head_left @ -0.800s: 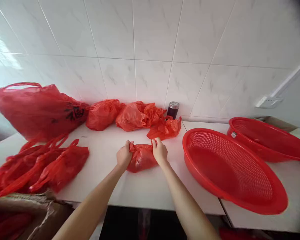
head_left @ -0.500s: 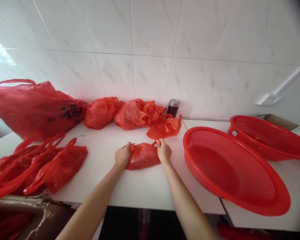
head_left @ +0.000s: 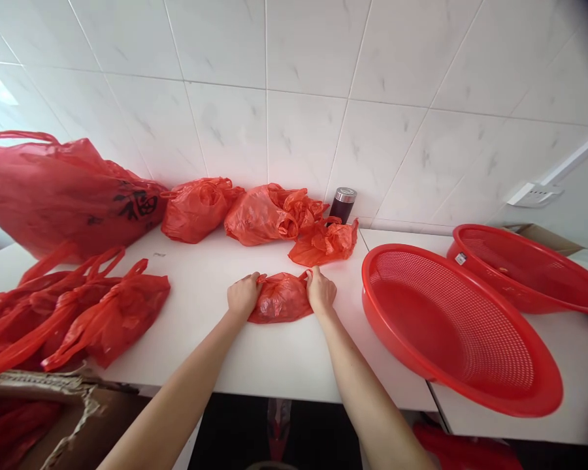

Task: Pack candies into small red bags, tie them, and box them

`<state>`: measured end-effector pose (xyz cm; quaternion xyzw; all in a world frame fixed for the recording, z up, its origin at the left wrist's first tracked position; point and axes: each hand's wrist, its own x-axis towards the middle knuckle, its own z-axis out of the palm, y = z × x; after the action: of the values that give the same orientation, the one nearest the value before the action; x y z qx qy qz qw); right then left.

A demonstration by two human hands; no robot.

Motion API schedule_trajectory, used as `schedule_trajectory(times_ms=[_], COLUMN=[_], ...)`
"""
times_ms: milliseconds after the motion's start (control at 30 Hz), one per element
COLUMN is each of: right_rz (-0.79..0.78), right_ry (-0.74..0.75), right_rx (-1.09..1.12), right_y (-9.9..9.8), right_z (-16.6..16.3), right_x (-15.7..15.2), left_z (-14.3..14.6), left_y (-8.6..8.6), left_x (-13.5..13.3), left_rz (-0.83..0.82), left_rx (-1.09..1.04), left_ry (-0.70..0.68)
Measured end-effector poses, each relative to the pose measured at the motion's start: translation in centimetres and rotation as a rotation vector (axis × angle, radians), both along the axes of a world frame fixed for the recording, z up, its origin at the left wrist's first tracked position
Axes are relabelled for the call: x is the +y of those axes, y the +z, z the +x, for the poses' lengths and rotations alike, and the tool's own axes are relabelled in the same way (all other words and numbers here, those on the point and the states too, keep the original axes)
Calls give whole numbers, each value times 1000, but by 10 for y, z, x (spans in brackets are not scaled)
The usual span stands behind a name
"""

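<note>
A small filled red plastic bag (head_left: 281, 300) rests on the white table (head_left: 255, 365) in front of me, its contents hidden by the plastic. My left hand (head_left: 244, 294) grips its left top corner, fingers closed. At the opposite corner, my right hand (head_left: 322, 291) pinches a twisted end of the bag. Just behind lies a crumpled red bag (head_left: 326, 243), with a dark cup with a silver lid (head_left: 342, 205) beyond it.
Two filled red bags (head_left: 196, 212) stand along the tiled wall. Leftward are a large red bag with black print (head_left: 68, 196) and a heap of red bags (head_left: 122, 320). A cardboard box (head_left: 73, 418) sits below them. Two red baskets (head_left: 431, 320) occupy the right side.
The view has shifted slightly. Both hands keep hold of the bag's corners, and the bag looks a little flatter and wider between them.
</note>
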<state>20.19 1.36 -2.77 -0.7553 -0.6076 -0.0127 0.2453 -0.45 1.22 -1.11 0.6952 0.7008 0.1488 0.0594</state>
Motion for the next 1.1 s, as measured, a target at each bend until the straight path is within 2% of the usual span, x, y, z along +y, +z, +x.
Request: schedule_trajectory(times_ms=[167,367,500,767,933,1100], right_rz=[125,28,-57,-115,-101,-30], right_ry=[78,164,70,-54,-128,-220], right_rx=[33,75,83,89,163,310], right_y=[9,9,6,2,2,5], right_z=[-11,-26,-14,-12,-11,-6], right_x=[-13,-18,-13,2,5,3], left_z=[11,41,36,28,26,2], left_y=[13,7,3,8,7,3], left_x=[-16,-34,-21,19,13,-5], left_rz=[46,35,-29,-80,-43,27], left_rx=[-129,-135,-66,16,-38,-149], left_ry=[14,-78,-108,-41,37,189])
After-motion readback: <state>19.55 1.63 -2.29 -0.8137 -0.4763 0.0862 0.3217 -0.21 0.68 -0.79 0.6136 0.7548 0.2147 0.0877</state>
